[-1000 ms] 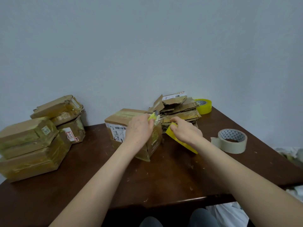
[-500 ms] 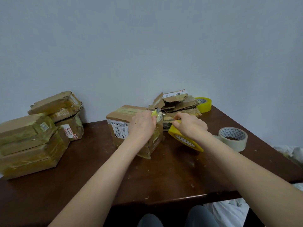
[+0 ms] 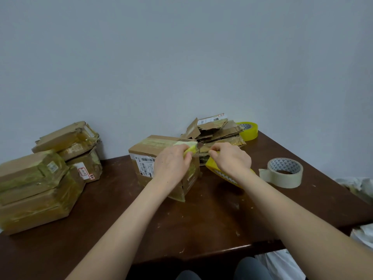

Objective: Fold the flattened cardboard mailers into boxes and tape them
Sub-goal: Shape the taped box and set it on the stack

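A folded cardboard box (image 3: pixel 145 150) with yellowish tape across its top stands mid-table. At its top right corner my left hand (image 3: pixel 171 162) grips a yellow utility knife (image 3: pixel 191 149), blade pointing right. My right hand (image 3: pixel 232 158) holds a yellow tape roll (image 3: pixel 222 175) just right of the box. A short strip of clear tape spans from the box to the roll, and the blade is at that strip. Behind the hands lies a pile of flattened cardboard mailers (image 3: pixel 218 132).
Several taped boxes (image 3: pixel 40 178) are stacked at the left of the brown table (image 3: pixel 201 219). A beige tape roll (image 3: pixel 285 172) lies at the right, another yellow roll (image 3: pixel 249 131) at the back corner. Plastic bags (image 3: pixel 361 186) sit beyond the right edge.
My right hand lifted and tilted the yellow roll a little, so its printed inner side now shows. My left hand with the knife stayed at the box's top right corner.
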The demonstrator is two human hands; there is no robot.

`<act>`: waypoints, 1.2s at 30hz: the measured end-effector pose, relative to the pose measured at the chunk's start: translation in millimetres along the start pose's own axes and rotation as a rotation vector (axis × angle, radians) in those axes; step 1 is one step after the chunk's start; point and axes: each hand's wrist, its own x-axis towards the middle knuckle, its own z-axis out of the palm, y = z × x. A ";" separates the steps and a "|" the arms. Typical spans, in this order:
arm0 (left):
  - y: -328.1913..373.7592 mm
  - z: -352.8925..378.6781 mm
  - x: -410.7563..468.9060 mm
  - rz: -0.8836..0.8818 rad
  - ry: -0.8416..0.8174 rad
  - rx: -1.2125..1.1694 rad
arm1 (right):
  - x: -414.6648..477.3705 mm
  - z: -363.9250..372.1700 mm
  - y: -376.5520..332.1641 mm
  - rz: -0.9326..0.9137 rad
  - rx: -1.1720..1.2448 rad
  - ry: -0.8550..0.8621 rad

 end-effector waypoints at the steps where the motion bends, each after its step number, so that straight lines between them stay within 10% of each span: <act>1: 0.3 0.7 0.4 0.001 0.003 0.027 | -0.2 0.1 -0.2 0.003 0.000 0.004; 36: 6.4 16.3 7.5 0.048 0.006 0.336 | -0.3 4.1 -1.3 0.005 0.003 0.055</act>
